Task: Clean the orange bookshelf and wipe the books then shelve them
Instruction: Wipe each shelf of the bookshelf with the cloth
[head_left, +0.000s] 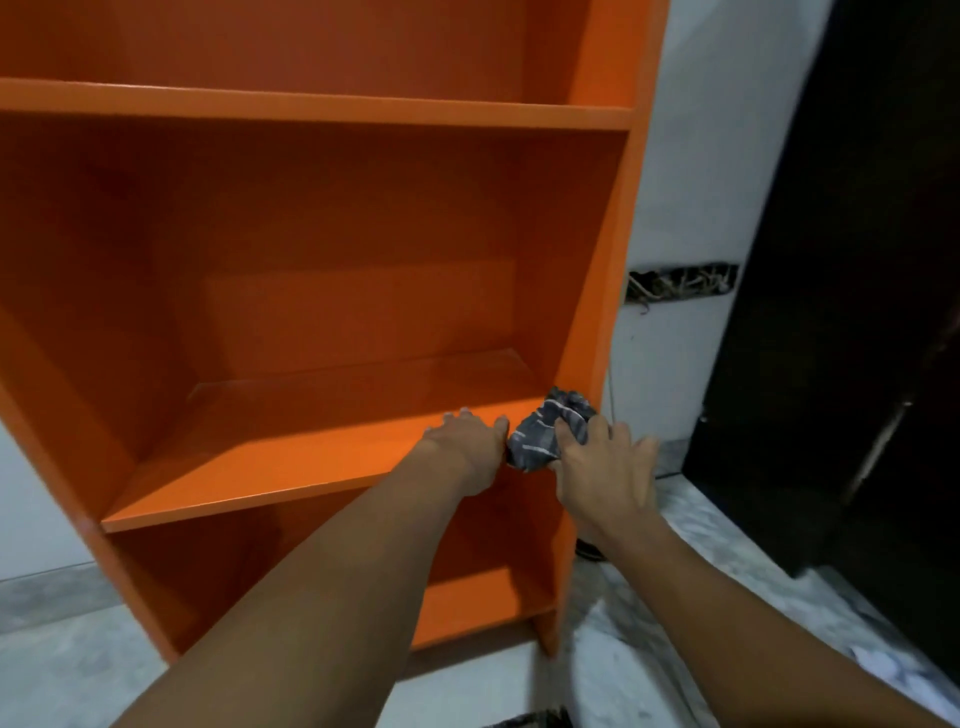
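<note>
1. The right hand (602, 470) pinches a crumpled grey striped cloth (543, 434) between thumb and forefinger at the right end of the middle board of the orange painted bookshelf (311, 106) — probably to wipe that corner; the left hand (467, 447) lies flat just beside it, likely bracing.
2. No books show; right of the bookshelf stand a white wall (691, 182) and a dark door (852, 312) — the bookshelf's side panel (597, 322) hems the cloth in.

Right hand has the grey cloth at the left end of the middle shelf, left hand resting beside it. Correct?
Wrong end: in the head view the right hand holds the grey cloth at the right end of the middle shelf. The left hand does rest beside it.
</note>
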